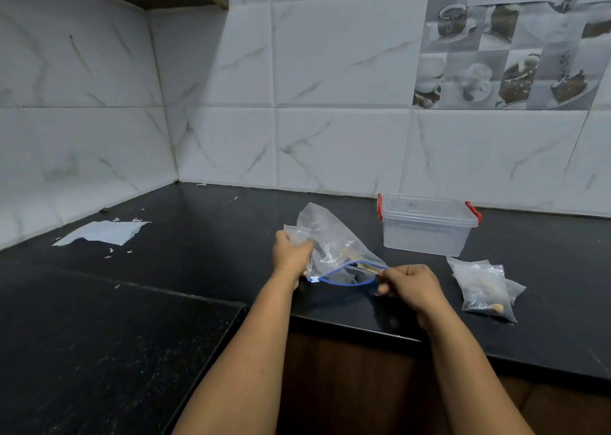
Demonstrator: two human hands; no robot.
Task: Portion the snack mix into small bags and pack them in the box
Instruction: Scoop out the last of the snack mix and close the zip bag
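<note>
Gripped in the left hand (291, 251), fingers curled, is the bunched edge of a clear zip bag (334, 249) at frame centre. Right hand (411, 287) pinches a spoon (367, 267) whose tip enters the bag's open blue-rimmed mouth. Both forearms extend from the lower edge. Right of centre, a lidded box (428, 224) stands on the black counter (198, 236); small filled bags (484, 289) lie near it. Torn paper (102, 232) lies at left below marbled wall tiles (330, 71).

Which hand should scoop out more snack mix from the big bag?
Probably the right hand. It already holds the spoon inside the big bag's open blue-edged mouth, while the left hand grips the bag and a small bag.
</note>
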